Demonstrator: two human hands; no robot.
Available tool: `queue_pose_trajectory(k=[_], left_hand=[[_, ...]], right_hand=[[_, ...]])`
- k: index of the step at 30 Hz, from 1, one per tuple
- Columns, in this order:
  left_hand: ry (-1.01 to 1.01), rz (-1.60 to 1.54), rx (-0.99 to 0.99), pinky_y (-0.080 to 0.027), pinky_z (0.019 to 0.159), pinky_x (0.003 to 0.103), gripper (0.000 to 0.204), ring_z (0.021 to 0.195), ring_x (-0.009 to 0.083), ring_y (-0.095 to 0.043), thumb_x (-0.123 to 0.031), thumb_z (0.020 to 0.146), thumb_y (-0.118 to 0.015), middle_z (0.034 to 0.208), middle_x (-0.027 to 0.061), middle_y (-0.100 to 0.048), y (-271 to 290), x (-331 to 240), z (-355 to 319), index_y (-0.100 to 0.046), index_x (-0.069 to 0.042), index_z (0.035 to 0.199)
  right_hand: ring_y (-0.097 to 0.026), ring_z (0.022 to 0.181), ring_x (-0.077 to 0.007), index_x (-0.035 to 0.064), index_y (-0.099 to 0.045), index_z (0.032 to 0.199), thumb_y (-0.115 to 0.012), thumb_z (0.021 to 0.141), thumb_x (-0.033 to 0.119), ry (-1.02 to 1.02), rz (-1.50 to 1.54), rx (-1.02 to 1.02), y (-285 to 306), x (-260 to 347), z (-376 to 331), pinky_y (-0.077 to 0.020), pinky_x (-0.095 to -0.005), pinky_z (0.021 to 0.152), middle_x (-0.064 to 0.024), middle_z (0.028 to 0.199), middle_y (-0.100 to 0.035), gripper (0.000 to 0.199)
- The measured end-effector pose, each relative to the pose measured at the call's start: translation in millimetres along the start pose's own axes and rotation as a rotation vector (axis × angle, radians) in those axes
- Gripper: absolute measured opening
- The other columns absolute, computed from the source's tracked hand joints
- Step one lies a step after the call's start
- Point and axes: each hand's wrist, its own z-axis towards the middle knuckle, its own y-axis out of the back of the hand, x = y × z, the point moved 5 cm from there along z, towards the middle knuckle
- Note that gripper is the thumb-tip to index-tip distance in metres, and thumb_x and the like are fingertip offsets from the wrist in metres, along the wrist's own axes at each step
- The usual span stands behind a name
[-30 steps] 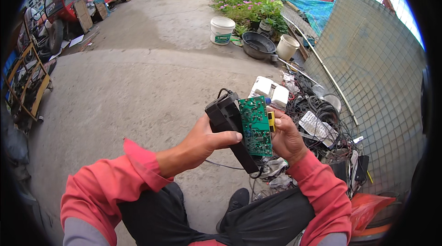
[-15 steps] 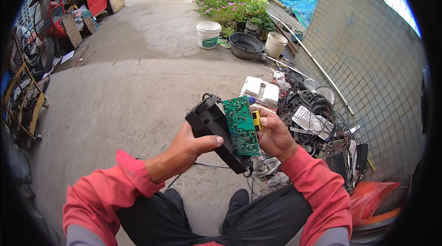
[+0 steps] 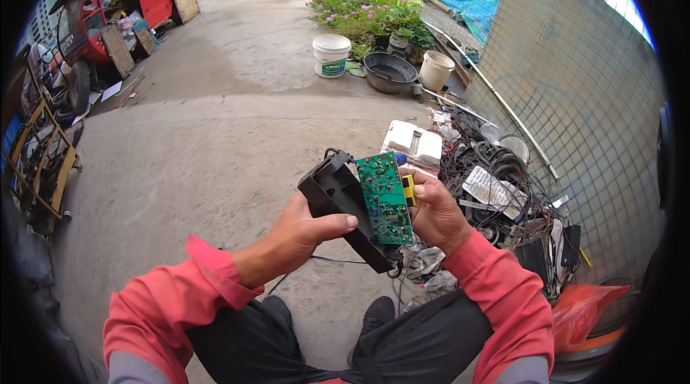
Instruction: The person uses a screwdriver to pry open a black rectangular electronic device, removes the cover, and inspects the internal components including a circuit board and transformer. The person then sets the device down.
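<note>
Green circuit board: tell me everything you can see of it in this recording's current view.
The green circuit board is a thin, roughly rectangular panel, its visible face dotted with silvery solder spots and small dark components. It stands on end, leaning slightly, right of an open black casing. At its right edge, the right hand grips a yellow-and-black part; a blue part shows near the top. Whether its lower end touches the casing is unclear.

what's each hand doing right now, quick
Left hand: closed, holding the black casing.
Right hand: closed, holding the green circuit board by its yellow part.
</note>
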Motion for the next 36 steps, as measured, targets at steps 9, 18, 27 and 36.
queue_pose_trajectory(k=[9,18,27,36], left_hand=[[-0.024,0.047,0.009,-0.052,0.096,0.033,0.059,0.109,0.0135,-0.061,-0.015,0.085,-0.081,0.119,0.0048,-0.066,4.0,3.5,1.6,-0.054,-0.002,0.135],[-0.089,0.045,-0.003,-0.051,0.097,0.035,0.062,0.111,0.0155,-0.06,-0.012,0.085,-0.08,0.123,0.0059,-0.064,3.3,3.0,2.1,-0.05,-0.001,0.139],[-0.112,0.058,0.017,-0.049,0.098,0.033,0.058,0.111,0.0126,-0.059,-0.013,0.087,-0.078,0.121,0.0035,-0.064,0.0,-1.2,0.3,-0.052,-0.003,0.138],[-0.131,0.074,0.02,-0.054,0.089,0.033,0.066,0.107,0.0147,-0.062,-0.017,0.084,-0.083,0.121,0.0053,-0.065,3.9,0.3,2.7,-0.05,-0.003,0.14]], right_hand=[[-0.067,0.12,-0.0282,-0.0036,-0.05,0.14,-0.06,0.094,0.012,0.012,-0.008,-0.048,5.3,-2.0,0.1,-0.0543,-0.0437,0.107,-0.0189,0.134,-0.063,0.05],[-0.067,0.12,-0.0282,-0.0062,-0.049,0.142,-0.063,0.092,0.015,0.018,-0.037,-0.092,12.7,-4.5,-0.6,-0.0545,-0.0439,0.107,-0.0193,0.133,-0.065,0.056],[-0.067,0.121,-0.0268,-0.0082,-0.045,0.145,-0.07,0.091,0.022,-0.006,-0.055,-0.085,7.6,-6.1,1.0,-0.0525,-0.0431,0.109,-0.0194,0.134,-0.064,0.067],[-0.067,0.121,-0.0261,-0.0089,-0.044,0.145,-0.07,0.091,0.022,-0.019,-0.065,-0.078,4.9,-4.9,1.4,-0.0524,-0.0426,0.109,-0.0192,0.134,-0.064,0.067]])
